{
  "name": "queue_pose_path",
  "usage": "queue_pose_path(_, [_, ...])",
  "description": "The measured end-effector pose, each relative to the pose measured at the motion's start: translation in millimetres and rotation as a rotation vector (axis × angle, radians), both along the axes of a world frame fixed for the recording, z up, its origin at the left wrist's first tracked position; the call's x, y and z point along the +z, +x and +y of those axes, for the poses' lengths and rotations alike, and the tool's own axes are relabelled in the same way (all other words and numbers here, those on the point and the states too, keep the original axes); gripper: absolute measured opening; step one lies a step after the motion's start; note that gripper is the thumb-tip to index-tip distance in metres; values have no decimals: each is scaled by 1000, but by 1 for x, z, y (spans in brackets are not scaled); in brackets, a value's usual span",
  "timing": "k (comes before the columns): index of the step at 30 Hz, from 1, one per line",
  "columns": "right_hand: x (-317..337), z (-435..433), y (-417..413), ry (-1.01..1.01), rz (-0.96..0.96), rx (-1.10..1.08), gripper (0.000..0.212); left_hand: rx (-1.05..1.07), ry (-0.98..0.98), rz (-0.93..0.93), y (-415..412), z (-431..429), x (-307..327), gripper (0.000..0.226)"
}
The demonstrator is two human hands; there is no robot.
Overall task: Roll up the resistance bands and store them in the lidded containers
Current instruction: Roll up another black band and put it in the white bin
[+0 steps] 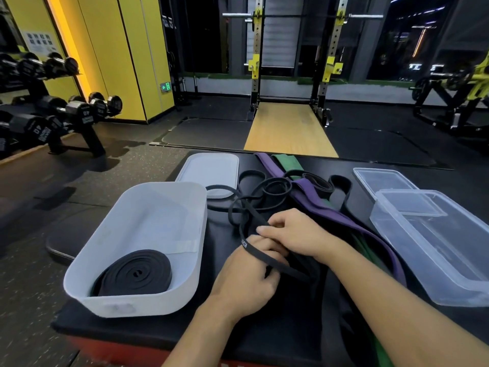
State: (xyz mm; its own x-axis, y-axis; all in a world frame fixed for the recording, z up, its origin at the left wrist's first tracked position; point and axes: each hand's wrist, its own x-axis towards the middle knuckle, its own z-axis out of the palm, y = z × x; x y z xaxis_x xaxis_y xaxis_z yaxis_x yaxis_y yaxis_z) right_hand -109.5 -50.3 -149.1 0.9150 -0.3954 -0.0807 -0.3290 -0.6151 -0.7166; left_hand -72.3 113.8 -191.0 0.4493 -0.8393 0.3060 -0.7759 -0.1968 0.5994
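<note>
- Head view: a black padded surface with a red lower edge fills the near part, and it stands on a dark speckled floor.
- On its left side is a white tub. One rolled black band lies flat in the near corner of the tub.
- A white lid lies behind the tub, at the far edge of the surface.
- At the right, a clear container stands open, and a clear lid lies just behind it.
- Between the two containers, a purple band, a green band and a thin black band lie loose and tangled.
- The left hand has its fingers curled around the thin black band. The right hand pinches the same band just above it.
- The room is a gym: a dumbbell rack and yellow wall panels at the left, and a squat rack over a wooden platform ahead.
</note>
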Motion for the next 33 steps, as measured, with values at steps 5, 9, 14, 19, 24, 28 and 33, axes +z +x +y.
queue_pose_path(5, [6, -23, -15, -395, 195, -379, 19, 432, -67, 72, -1, 1, 7, 25])
queue_pose_path(9, [14, -11, -30, -392, 424, -165, 24, 643, -100, 99, 4, -2, 4, 26])
queue_pose_path(14, [20, 0, -25, -269, 355, -12, 34, 579, -227, -40, 0, -6, 4, 10])
queue_pose_path(19, [11, 8, -6, 77, 36, -171, 18, 169, -176, -75, -1, 4, -3, 33])
queue_pose_path(24, [9, 18, 0, 15, 55, -239, 59, 377, -351, 244, 2, 4, 2, 51])
queue_pose_path(28, [4, 27, 3, -251, 156, -204, 25, 499, -196, 243, 2, 2, 7, 33])
queue_pose_path(33, [3, 23, -6, -101, 111, -176, 22, 526, -85, 216, 5, -5, 9, 17])
